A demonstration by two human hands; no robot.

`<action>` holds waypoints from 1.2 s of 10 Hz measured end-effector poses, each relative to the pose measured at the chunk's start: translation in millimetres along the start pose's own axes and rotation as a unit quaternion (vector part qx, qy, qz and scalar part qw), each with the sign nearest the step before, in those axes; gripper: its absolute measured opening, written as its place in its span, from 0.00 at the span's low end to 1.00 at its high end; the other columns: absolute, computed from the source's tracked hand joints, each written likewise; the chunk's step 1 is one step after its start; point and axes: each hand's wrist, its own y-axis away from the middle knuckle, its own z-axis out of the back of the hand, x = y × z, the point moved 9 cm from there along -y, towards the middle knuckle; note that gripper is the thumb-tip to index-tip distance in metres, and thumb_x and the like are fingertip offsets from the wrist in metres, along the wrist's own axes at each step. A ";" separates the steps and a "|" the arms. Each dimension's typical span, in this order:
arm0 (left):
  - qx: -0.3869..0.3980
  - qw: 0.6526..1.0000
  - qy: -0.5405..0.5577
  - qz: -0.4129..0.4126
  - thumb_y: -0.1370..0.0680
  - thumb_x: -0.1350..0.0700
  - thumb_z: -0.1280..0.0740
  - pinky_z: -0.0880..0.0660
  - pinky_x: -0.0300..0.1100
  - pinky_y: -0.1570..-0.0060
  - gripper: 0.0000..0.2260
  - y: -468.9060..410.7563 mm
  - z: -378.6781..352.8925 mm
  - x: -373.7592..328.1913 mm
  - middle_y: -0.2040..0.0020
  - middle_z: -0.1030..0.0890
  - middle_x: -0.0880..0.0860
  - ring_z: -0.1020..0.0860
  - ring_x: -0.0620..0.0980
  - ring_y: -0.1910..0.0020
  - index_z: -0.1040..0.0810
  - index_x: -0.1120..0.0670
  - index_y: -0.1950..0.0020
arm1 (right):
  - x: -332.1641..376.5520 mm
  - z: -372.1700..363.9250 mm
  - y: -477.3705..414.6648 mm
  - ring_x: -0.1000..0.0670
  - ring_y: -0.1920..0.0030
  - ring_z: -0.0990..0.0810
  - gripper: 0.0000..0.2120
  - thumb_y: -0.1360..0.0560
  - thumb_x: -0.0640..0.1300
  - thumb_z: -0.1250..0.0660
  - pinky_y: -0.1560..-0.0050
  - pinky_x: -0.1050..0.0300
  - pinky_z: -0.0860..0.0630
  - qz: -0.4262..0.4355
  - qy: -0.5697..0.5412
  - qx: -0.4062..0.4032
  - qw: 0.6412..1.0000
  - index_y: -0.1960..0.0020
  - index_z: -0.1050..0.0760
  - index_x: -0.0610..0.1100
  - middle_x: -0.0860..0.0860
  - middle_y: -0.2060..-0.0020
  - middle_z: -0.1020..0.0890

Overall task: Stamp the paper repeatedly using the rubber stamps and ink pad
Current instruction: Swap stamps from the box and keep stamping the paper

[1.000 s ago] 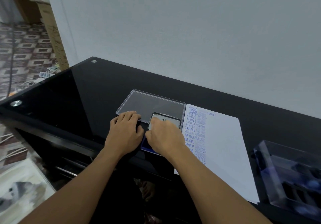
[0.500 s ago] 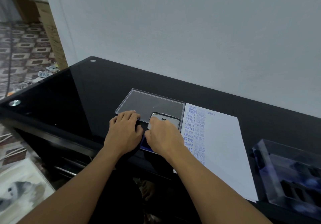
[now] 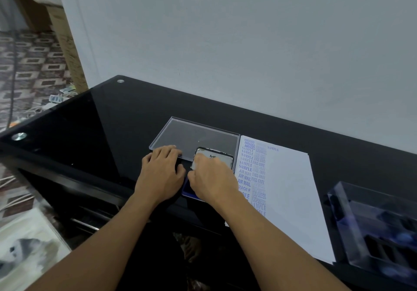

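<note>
Left hand: lying palm down on the table, just left of the ink pad; reaching forward with relaxed, nearly straight fingers; touching the near edge of the clear tray with the fingertips; gripping nothing visible
Right hand: hovering knuckles up over the ink pad; curling the fingers downward; hiding whatever is under the palm, so cannot tell whether gripping a stamp or nothing
Ink pad: sitting near the front edge of the table, between the left hand and the paper; showing a strip of blue pad below the right hand
Ink pad lid: standing open behind the right hand; leaning back over the near right corner of the clear tray; showing a white label with partly hidden print
Paper: lying flat, just right of the ink pad; overhanging the table's front edge a little; carrying two columns of blue stamped words along its left side, including AMENDED, SAMPLE, AIR MAIL, FAX OUT
Clear tray: lying flat behind the hands, touching or nearly touching the paper's left edge
Clear box: sitting at the far right, beside the paper; holding dark and blue shapes, too blurred for naming
Floor: showing patterned tiles and loose cables at left
</note>
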 end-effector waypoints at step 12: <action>-0.005 1.000 -0.001 -0.004 0.20 0.52 0.37 0.39 0.53 0.29 0.16 -0.7 -0.7 -0.1 0.28 0.28 0.48 0.33 0.48 0.28 0.25 0.51 0.32 | 1.3 -7.0 -3.0 0.40 0.54 0.21 0.06 0.21 0.46 0.40 0.62 0.52 0.31 0.011 0.009 0.003 1.000 0.53 0.37 0.47 0.46 0.59 0.27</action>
